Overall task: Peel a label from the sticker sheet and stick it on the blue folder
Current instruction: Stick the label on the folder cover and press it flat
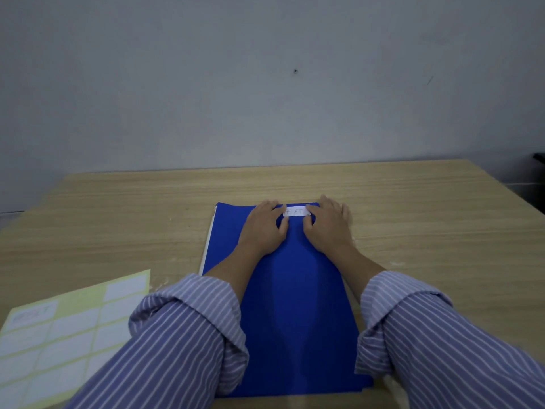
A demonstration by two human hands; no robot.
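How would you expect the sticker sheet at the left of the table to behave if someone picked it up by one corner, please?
The sticker sheet looks paper-thin and lies flat on the table, so it would probably flop and bend rather than hold stiff. It is likely very light for its area. Pushed, it would probably slide easily on the smooth wood-look top; several labels appear to remain on it.

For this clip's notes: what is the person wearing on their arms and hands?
Both arms wear a long-sleeved shirt in muted blue-purple with thin white stripes. The left sleeve and right sleeve are each rolled into a bulky cuff below the elbow, leaving the forearms bare. The left hand and right hand wear no gloves; no rings or watch are visible.
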